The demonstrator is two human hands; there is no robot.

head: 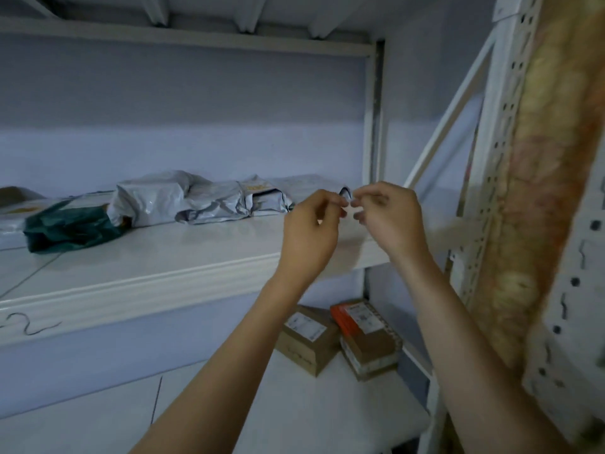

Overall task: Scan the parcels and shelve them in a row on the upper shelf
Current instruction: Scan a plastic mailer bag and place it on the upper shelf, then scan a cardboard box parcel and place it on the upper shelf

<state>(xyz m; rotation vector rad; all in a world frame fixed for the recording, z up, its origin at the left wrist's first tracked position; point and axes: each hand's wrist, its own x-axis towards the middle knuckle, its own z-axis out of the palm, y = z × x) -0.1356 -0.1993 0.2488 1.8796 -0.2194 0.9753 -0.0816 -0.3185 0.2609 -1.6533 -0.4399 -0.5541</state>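
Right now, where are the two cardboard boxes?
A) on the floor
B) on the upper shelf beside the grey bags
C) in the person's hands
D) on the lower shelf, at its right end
D: both cardboard boxes sit side by side on the lower shelf, at its right end, below the upper shelf that holds the grey bags; the left hand and right hand only pinch something small between them.

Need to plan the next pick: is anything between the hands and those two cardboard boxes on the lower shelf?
Yes. The upper shelf board's front edge lies between them: both hands, left hand and right hand, are up above it, pinching a small item, while the cardboard boxes sit below on the lower shelf.
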